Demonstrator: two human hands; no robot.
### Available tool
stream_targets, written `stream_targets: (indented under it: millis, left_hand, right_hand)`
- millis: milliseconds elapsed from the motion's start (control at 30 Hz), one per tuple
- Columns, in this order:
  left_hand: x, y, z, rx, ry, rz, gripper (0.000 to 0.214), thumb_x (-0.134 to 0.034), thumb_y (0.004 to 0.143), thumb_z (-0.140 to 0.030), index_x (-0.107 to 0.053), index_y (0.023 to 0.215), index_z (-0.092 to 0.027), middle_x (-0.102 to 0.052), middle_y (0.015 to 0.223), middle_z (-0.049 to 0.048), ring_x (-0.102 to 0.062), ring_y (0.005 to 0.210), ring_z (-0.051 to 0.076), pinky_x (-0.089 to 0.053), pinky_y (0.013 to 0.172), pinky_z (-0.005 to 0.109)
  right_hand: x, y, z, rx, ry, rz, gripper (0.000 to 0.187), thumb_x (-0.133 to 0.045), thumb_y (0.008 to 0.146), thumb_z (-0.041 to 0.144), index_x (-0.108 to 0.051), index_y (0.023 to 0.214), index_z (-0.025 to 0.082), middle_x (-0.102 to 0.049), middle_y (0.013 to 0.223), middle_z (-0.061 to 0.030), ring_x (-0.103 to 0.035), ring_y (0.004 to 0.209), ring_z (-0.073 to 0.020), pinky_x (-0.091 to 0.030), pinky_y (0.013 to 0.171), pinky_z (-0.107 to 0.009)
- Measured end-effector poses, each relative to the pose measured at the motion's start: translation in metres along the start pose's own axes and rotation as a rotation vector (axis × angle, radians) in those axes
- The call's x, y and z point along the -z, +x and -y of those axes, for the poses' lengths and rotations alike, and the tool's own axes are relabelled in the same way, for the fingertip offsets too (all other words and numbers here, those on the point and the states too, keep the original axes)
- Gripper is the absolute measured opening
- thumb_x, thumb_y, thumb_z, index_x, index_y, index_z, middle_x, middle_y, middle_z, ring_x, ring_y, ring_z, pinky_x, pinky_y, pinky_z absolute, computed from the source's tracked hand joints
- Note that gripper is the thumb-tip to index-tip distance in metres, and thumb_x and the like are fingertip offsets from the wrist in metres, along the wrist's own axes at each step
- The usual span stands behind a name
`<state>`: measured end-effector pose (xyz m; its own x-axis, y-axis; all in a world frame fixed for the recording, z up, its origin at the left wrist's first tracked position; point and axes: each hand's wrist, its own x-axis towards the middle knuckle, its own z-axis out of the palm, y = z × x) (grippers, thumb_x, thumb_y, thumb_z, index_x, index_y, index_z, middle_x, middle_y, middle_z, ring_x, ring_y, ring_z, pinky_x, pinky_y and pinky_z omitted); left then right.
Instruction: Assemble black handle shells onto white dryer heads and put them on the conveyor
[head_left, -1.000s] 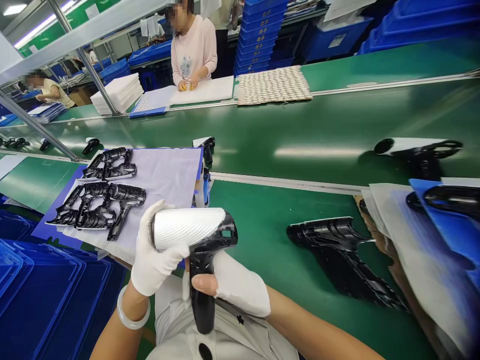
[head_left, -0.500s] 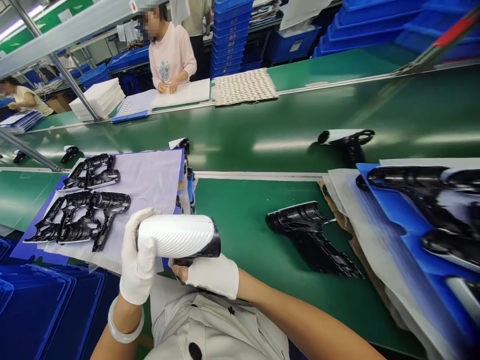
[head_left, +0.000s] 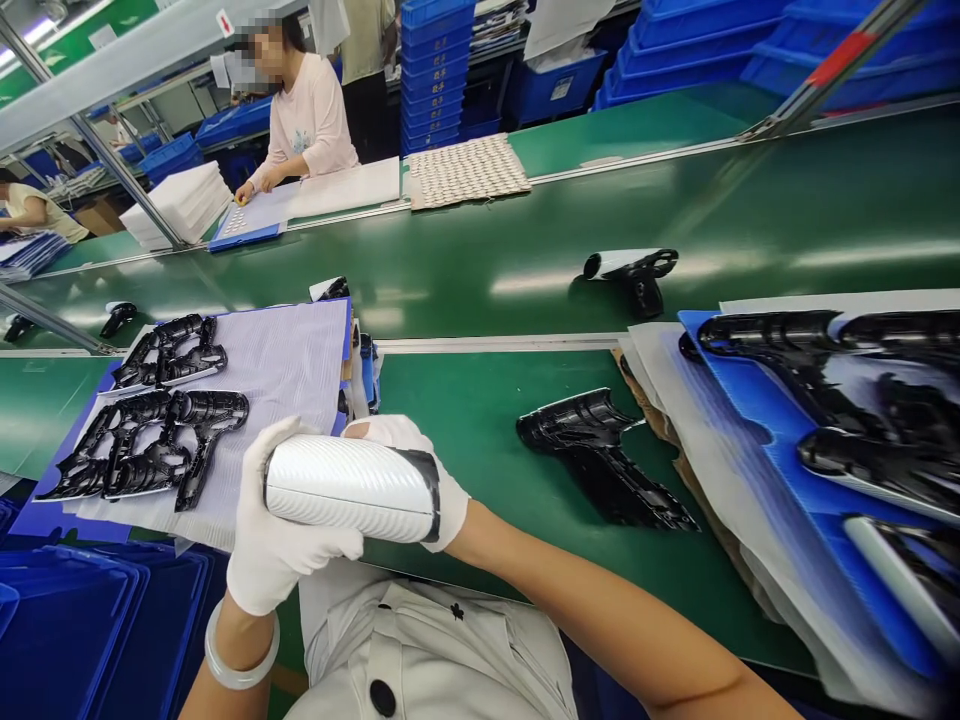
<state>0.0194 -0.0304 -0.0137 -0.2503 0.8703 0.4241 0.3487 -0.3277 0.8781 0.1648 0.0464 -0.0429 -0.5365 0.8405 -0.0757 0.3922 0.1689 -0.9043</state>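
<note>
A hair dryer housing [head_left: 341,487], white and ribbed with a black end, lies sideways in front of my body, its lengthwise seam facing up. My left hand [head_left: 266,535], in a white glove, is wrapped round its left end. On the far right side my right hand [head_left: 448,495] grips it, gloved with bare fingertips, most fingers hidden behind the housing. To the right, a black half shell [head_left: 600,450] of a hair dryer rests on the green bench. Several black half shells [head_left: 146,440] lie inner side up on the lined stack at left.
At right stands a stack of blue sheets [head_left: 739,400] and paper carrying more shells. One hair dryer housing [head_left: 634,272] is on the green conveyor [head_left: 450,270] beyond. Blue bins [head_left: 67,630] are at lower left. A co-worker [head_left: 311,120] handles small parts across the conveyor.
The housing has been turned so its seam shows on top. My right hand has moved from underneath to its far side. The co-worker's hands have shifted left.
</note>
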Motion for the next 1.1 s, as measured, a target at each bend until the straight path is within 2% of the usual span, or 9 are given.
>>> stream_targets:
  millis: [100, 200, 267, 367, 533, 700, 867, 1033, 1100]
  left_hand:
    - [0.0, -0.001, 0.001, 0.061, -0.016, 0.022, 0.096, -0.09, 0.039, -0.064, -0.059, 0.121, -0.023, -0.068, 0.106, 0.0057, -0.068, 0.095, 0.031, -0.055, 0.089, 0.046]
    - [0.001, -0.001, -0.001, 0.122, 0.007, 0.043, 0.104, -0.089, 0.034, -0.067, -0.06, 0.121, -0.02, -0.068, 0.108, 0.009, -0.068, 0.097, 0.034, -0.054, 0.092, 0.05]
    - [0.001, 0.0, -0.002, 0.144, 0.036, 0.046, 0.105, -0.091, 0.031, -0.064, -0.061, 0.121, -0.02, -0.068, 0.108, 0.0091, -0.068, 0.098, 0.034, -0.054, 0.092, 0.051]
    - [0.002, 0.001, -0.004, 0.158, 0.042, 0.056, 0.104, -0.094, 0.03, -0.058, -0.061, 0.122, -0.023, -0.068, 0.111, 0.0076, -0.067, 0.101, 0.033, -0.055, 0.092, 0.048]
    - [0.005, 0.001, -0.003, 0.184, 0.02, 0.108, 0.105, -0.098, 0.032, -0.049, -0.059, 0.127, -0.027, -0.067, 0.118, 0.0063, -0.066, 0.108, 0.032, -0.055, 0.094, 0.046]
    - [0.007, 0.001, -0.003, 0.225, -0.025, 0.12, 0.103, -0.097, 0.032, -0.051, -0.06, 0.126, -0.026, -0.067, 0.116, 0.007, -0.067, 0.102, 0.031, -0.056, 0.091, 0.046]
    - [0.007, 0.003, -0.003, 0.233, -0.036, 0.145, 0.104, -0.096, 0.032, -0.055, -0.061, 0.126, -0.026, -0.067, 0.117, 0.0083, -0.065, 0.107, 0.031, -0.053, 0.097, 0.044]
    - [0.008, 0.008, -0.004, 0.246, 0.006, 0.18, 0.101, -0.09, 0.04, -0.063, -0.061, 0.127, -0.022, -0.068, 0.11, 0.0092, -0.067, 0.101, 0.03, -0.053, 0.096, 0.043]
    - [0.008, 0.01, -0.004, 0.247, 0.02, 0.199, 0.098, -0.088, 0.045, -0.066, -0.06, 0.127, -0.02, -0.068, 0.11, 0.0097, -0.067, 0.101, 0.03, -0.052, 0.095, 0.043]
  right_hand:
    - [0.007, 0.006, 0.0, 0.279, -0.313, -0.183, 0.012, -0.049, 0.072, 0.017, -0.047, 0.061, 0.02, -0.041, 0.062, 0.0003, -0.037, 0.061, -0.0138, -0.029, 0.061, -0.029]
    - [0.009, 0.012, -0.01, 0.477, -0.432, -0.366, 0.021, -0.042, 0.083, 0.016, -0.059, 0.071, 0.019, -0.057, 0.072, -0.0041, -0.051, 0.069, -0.0167, -0.04, 0.067, -0.03]
    - [0.008, 0.016, -0.018, 0.52, -0.454, -0.499, 0.028, -0.039, 0.091, 0.019, -0.064, 0.078, 0.021, -0.065, 0.082, -0.0063, -0.06, 0.083, -0.0195, -0.046, 0.078, -0.032]
    - [0.003, 0.022, -0.023, 0.53, -0.424, -0.675, 0.027, -0.04, 0.096, 0.025, -0.067, 0.093, 0.022, -0.07, 0.098, -0.008, -0.062, 0.102, -0.0221, -0.048, 0.093, -0.038]
    - [0.007, 0.024, -0.017, 0.584, -0.411, -0.826, 0.019, -0.046, 0.094, 0.027, -0.064, 0.096, 0.022, -0.067, 0.105, -0.0097, -0.061, 0.108, -0.0234, -0.048, 0.098, -0.042]
    - [0.023, 0.017, -0.003, 0.712, -0.524, -0.814, 0.016, -0.048, 0.091, 0.016, -0.06, 0.085, 0.026, -0.063, 0.106, -0.0039, -0.059, 0.107, -0.0209, -0.045, 0.1, -0.046]
    - [0.03, 0.011, 0.004, 0.799, -0.517, -0.921, 0.016, -0.054, 0.088, 0.018, -0.061, 0.08, 0.03, -0.064, 0.103, 0.0028, -0.058, 0.112, -0.0172, -0.042, 0.105, -0.051]
    - [0.028, 0.01, -0.015, 0.664, -0.512, -0.647, 0.015, -0.059, 0.09, 0.036, -0.066, 0.077, 0.034, -0.066, 0.083, 0.0046, -0.062, 0.106, -0.0187, -0.027, 0.114, -0.062]
    - [0.019, 0.013, -0.025, 0.558, -0.338, -0.505, 0.019, -0.064, 0.088, 0.044, -0.066, 0.073, 0.032, -0.063, 0.071, 0.0035, -0.065, 0.097, -0.0189, -0.033, 0.112, -0.06]
